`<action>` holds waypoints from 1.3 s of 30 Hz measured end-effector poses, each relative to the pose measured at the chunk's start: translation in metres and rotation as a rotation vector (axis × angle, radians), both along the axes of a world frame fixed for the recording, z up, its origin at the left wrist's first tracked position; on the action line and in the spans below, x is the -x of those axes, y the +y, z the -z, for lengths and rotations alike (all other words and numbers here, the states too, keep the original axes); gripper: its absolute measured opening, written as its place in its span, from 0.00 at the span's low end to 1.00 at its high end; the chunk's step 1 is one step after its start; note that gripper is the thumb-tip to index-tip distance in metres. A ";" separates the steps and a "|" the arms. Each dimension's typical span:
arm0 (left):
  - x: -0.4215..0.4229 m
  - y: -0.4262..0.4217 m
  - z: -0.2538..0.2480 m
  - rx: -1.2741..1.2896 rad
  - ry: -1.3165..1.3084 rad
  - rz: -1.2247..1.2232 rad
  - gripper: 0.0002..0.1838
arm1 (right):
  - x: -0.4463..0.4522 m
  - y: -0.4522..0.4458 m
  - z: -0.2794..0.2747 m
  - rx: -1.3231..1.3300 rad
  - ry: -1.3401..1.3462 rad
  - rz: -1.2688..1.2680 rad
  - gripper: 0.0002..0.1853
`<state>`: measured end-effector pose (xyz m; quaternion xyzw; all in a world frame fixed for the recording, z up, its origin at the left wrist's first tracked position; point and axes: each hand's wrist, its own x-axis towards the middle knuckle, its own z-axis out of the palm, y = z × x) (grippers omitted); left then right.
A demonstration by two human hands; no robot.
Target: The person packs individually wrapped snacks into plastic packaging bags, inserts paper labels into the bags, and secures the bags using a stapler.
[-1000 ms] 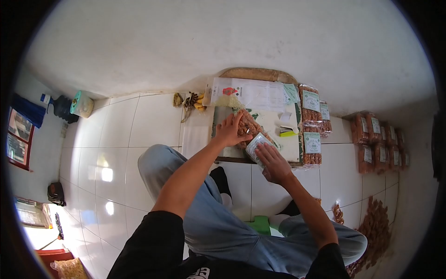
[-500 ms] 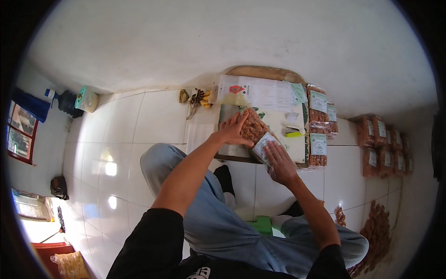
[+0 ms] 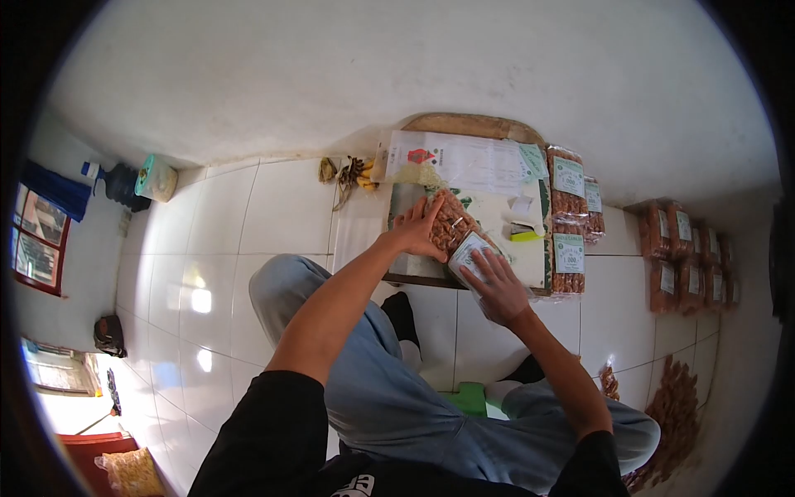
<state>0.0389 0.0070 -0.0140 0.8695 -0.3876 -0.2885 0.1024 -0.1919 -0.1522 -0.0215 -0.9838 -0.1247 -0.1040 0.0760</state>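
Observation:
A clear plastic bag of brown snack pieces [image 3: 454,222] lies slantwise on the low table, with a pale label [image 3: 470,253] at its near end. My left hand [image 3: 416,232] grips the bag's left side, thumb and fingers set apart around it. Stretched flat over the label and the near end is my right hand [image 3: 499,290], its fingers reaching up the bag. A yellow-green stapler [image 3: 526,235] rests to the right of the bag, beside a small white piece [image 3: 521,205]. The bag's underside is hidden.
Labelled snack packs [image 3: 568,253] stand along the table's right side, and several more packs [image 3: 689,286] are stacked by the wall. Plastic sheets and printed labels [image 3: 480,161] cover the table's back. Bananas [image 3: 364,176] lie left of it. Loose brown pieces [image 3: 672,414] are heaped at right.
My right hand has shifted slightly and presses flat over the label, covering more of it. My left hand stays at the bag's side.

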 end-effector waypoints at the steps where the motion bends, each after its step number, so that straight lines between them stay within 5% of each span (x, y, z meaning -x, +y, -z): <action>1: 0.000 0.000 0.000 0.000 -0.004 0.001 0.79 | 0.000 0.003 -0.004 -0.005 0.034 0.029 0.37; 10: -0.003 0.004 0.000 0.031 0.024 0.043 0.83 | -0.011 0.016 -0.001 -0.083 0.022 0.175 0.40; 22: 0.024 0.003 -0.010 0.014 -0.259 0.049 0.84 | -0.001 0.003 0.007 0.023 -0.055 0.053 0.37; 25: 0.036 0.005 -0.019 0.116 -0.530 0.128 0.80 | -0.004 0.005 0.002 0.014 -0.050 0.055 0.36; 28: 0.057 0.001 -0.030 0.176 -0.576 0.223 0.68 | -0.004 0.003 0.008 -0.031 -0.074 0.058 0.36; 30: 0.091 -0.004 -0.035 0.318 -0.683 0.151 0.47 | -0.003 0.003 0.012 -0.088 -0.094 0.063 0.38; 32: 0.136 -0.010 -0.053 0.462 -0.472 0.084 0.30 | -0.002 0.003 0.014 -0.112 -0.082 0.077 0.32; 35: 0.191 -0.020 -0.061 0.474 -0.283 0.033 0.23 | 0.004 -0.002 0.027 -0.282 -0.186 0.043 0.30; 39: 0.234 -0.031 -0.053 0.607 -0.246 -0.101 0.19 | 0.010 0.005 0.026 -0.148 -0.184 0.126 0.30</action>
